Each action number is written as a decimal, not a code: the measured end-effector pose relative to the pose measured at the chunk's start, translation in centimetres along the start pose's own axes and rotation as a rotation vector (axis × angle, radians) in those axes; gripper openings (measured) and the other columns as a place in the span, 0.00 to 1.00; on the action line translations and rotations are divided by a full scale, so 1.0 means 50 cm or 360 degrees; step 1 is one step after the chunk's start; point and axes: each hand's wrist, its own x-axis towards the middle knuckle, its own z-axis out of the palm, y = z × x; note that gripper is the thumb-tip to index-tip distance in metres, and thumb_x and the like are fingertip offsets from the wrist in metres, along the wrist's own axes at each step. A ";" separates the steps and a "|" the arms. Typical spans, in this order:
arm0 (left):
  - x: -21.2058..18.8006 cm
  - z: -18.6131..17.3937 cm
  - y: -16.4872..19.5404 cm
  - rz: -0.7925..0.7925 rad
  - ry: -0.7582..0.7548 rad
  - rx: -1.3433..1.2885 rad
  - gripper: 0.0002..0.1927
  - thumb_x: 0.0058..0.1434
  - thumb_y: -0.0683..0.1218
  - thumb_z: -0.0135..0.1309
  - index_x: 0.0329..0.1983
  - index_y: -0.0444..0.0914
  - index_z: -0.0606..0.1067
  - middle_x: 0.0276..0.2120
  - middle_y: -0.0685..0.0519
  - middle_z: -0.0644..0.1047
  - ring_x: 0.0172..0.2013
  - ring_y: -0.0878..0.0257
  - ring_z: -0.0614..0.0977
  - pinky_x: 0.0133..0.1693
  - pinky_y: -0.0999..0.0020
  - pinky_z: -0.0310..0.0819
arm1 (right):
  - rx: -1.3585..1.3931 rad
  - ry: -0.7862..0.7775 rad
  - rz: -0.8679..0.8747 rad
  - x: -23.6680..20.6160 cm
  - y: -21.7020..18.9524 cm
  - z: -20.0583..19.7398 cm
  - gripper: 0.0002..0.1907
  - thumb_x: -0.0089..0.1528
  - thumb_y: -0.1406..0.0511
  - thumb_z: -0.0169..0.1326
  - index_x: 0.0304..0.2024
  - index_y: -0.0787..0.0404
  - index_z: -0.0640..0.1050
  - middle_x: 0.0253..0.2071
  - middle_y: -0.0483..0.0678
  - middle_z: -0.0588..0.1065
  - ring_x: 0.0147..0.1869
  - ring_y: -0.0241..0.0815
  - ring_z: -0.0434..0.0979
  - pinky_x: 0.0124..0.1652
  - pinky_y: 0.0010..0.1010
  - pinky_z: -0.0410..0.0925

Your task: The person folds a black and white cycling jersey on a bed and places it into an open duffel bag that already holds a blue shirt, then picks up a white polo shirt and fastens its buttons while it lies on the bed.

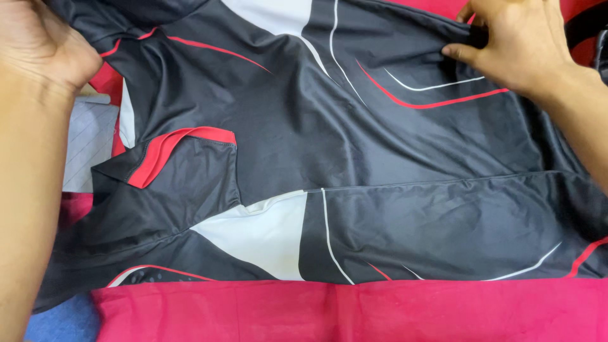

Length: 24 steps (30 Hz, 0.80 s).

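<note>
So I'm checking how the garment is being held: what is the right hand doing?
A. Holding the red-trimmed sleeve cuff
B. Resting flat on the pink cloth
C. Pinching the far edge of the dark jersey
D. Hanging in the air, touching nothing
C: the right hand has its thumb and fingers closed on a fold at the far edge of the dark jersey, well away from the red-trimmed sleeve cuff.

Left hand closed, palm down; right hand fingers pinching.
</note>
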 end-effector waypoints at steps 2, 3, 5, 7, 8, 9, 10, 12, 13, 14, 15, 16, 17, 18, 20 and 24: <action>-0.012 0.008 0.013 0.0037 -0.0041 0.0036 0.20 0.69 0.45 0.57 0.62 0.37 0.69 0.61 0.49 0.73 0.64 0.54 0.74 0.73 0.47 0.67 | -0.0038 -0.0018 -0.0024 -0.007 -0.013 -0.015 0.17 0.60 0.56 0.70 0.42 0.60 0.81 0.33 0.47 0.79 0.40 0.48 0.79 0.46 0.39 0.67; -0.015 0.015 0.019 0.0054 -0.0064 0.0043 0.21 0.69 0.45 0.58 0.63 0.37 0.69 0.62 0.49 0.73 0.66 0.54 0.74 0.73 0.47 0.66 | -0.0079 -0.0070 0.0013 -0.013 -0.018 -0.020 0.16 0.59 0.57 0.70 0.42 0.58 0.82 0.30 0.46 0.79 0.39 0.48 0.79 0.50 0.40 0.66; -0.027 0.034 0.029 0.0055 -0.0078 0.0042 0.23 0.69 0.45 0.58 0.65 0.38 0.69 0.65 0.49 0.72 0.68 0.54 0.73 0.74 0.47 0.65 | -0.0129 -0.0111 0.0075 -0.025 -0.018 -0.027 0.11 0.57 0.63 0.67 0.41 0.55 0.82 0.29 0.44 0.79 0.38 0.48 0.78 0.52 0.39 0.64; -0.047 0.056 0.035 0.0014 -0.0080 0.0010 0.21 0.73 0.42 0.57 0.67 0.38 0.68 0.64 0.50 0.72 0.66 0.54 0.74 0.75 0.47 0.67 | -0.0153 -0.0095 0.0119 -0.041 -0.014 -0.026 0.11 0.55 0.69 0.62 0.40 0.53 0.83 0.31 0.43 0.78 0.39 0.46 0.78 0.49 0.38 0.62; -0.056 0.068 0.037 0.0000 -0.0026 0.0020 0.20 0.72 0.41 0.55 0.66 0.38 0.69 0.62 0.50 0.74 0.63 0.54 0.75 0.72 0.48 0.69 | -0.0171 -0.0086 0.0139 -0.050 -0.009 -0.022 0.13 0.53 0.71 0.60 0.40 0.52 0.83 0.32 0.43 0.78 0.39 0.46 0.78 0.48 0.38 0.62; -0.063 0.079 0.036 -0.0013 0.0028 0.0030 0.19 0.72 0.40 0.54 0.65 0.38 0.69 0.59 0.50 0.75 0.61 0.55 0.77 0.68 0.49 0.71 | -0.0203 -0.0075 0.0154 -0.057 -0.002 -0.018 0.13 0.53 0.70 0.60 0.39 0.52 0.84 0.31 0.43 0.78 0.40 0.47 0.78 0.48 0.39 0.62; -0.073 0.087 0.039 -0.0026 0.0083 0.0039 0.18 0.71 0.39 0.53 0.64 0.39 0.70 0.57 0.51 0.77 0.58 0.55 0.79 0.65 0.50 0.73 | -0.0233 -0.0063 0.0169 -0.062 0.006 -0.012 0.13 0.52 0.70 0.59 0.38 0.51 0.84 0.31 0.44 0.77 0.41 0.47 0.78 0.47 0.41 0.61; -0.094 0.096 0.046 0.0040 0.0089 0.0039 0.17 0.72 0.39 0.53 0.63 0.39 0.70 0.59 0.52 0.77 0.62 0.56 0.79 0.68 0.51 0.71 | -0.0365 -0.0112 0.0255 -0.075 0.024 0.001 0.11 0.55 0.67 0.60 0.39 0.49 0.85 0.34 0.44 0.77 0.43 0.45 0.77 0.49 0.41 0.61; -0.102 0.099 0.049 0.0075 0.0090 0.0038 0.16 0.73 0.39 0.52 0.62 0.39 0.70 0.59 0.53 0.76 0.65 0.57 0.78 0.69 0.52 0.70 | -0.0440 -0.0089 0.0268 -0.082 0.034 0.005 0.11 0.55 0.66 0.61 0.40 0.48 0.85 0.36 0.44 0.77 0.45 0.44 0.77 0.50 0.40 0.61; -0.111 0.099 0.053 0.0107 0.0078 -0.0045 0.14 0.74 0.38 0.52 0.62 0.39 0.69 0.60 0.53 0.76 0.64 0.57 0.77 0.69 0.51 0.69 | -0.0515 -0.0066 0.0281 -0.088 0.043 0.008 0.12 0.55 0.65 0.61 0.40 0.48 0.86 0.38 0.44 0.77 0.47 0.44 0.76 0.51 0.40 0.61; -0.121 0.097 0.059 0.0137 0.0065 -0.0128 0.13 0.76 0.38 0.52 0.61 0.39 0.69 0.61 0.52 0.76 0.63 0.57 0.76 0.70 0.51 0.69 | -0.0598 0.0002 0.0263 -0.096 0.049 0.011 0.13 0.53 0.63 0.62 0.42 0.48 0.86 0.40 0.45 0.77 0.49 0.45 0.75 0.52 0.39 0.61; -0.131 0.093 0.063 0.0165 0.0051 -0.0211 0.12 0.77 0.37 0.52 0.60 0.38 0.69 0.61 0.52 0.76 0.62 0.56 0.75 0.71 0.51 0.68 | -0.0653 0.0024 0.0273 -0.105 0.053 0.013 0.14 0.53 0.62 0.63 0.42 0.48 0.86 0.40 0.45 0.76 0.50 0.45 0.73 0.54 0.39 0.61; -0.141 0.089 0.067 0.0185 0.0060 -0.0234 0.13 0.75 0.38 0.52 0.61 0.39 0.69 0.61 0.53 0.76 0.64 0.56 0.76 0.73 0.51 0.67 | -0.0707 0.0045 0.0284 -0.114 0.055 0.013 0.14 0.53 0.61 0.63 0.43 0.47 0.86 0.41 0.45 0.76 0.52 0.46 0.72 0.55 0.39 0.61; -0.152 0.083 0.072 0.0206 0.0068 -0.0257 0.14 0.74 0.39 0.52 0.61 0.40 0.70 0.61 0.53 0.77 0.66 0.56 0.76 0.75 0.51 0.67 | -0.0734 0.0023 0.0324 -0.122 0.055 0.011 0.13 0.55 0.61 0.64 0.43 0.47 0.87 0.42 0.44 0.76 0.53 0.47 0.70 0.57 0.40 0.60; -0.170 0.071 0.074 0.0231 0.0116 -0.0392 0.16 0.72 0.38 0.51 0.61 0.40 0.70 0.60 0.54 0.76 0.67 0.57 0.76 0.76 0.51 0.65 | -0.0802 0.0016 0.0359 -0.136 0.052 0.006 0.11 0.56 0.60 0.64 0.41 0.46 0.87 0.43 0.41 0.76 0.56 0.49 0.66 0.60 0.42 0.57; -0.198 0.040 0.071 0.0252 0.0277 -0.0708 0.20 0.63 0.32 0.49 0.58 0.38 0.72 0.58 0.50 0.79 0.64 0.55 0.80 0.73 0.51 0.66 | -0.0978 0.0062 0.0379 -0.152 0.043 -0.017 0.09 0.52 0.57 0.65 0.36 0.42 0.87 0.45 0.38 0.78 0.64 0.56 0.59 0.63 0.46 0.53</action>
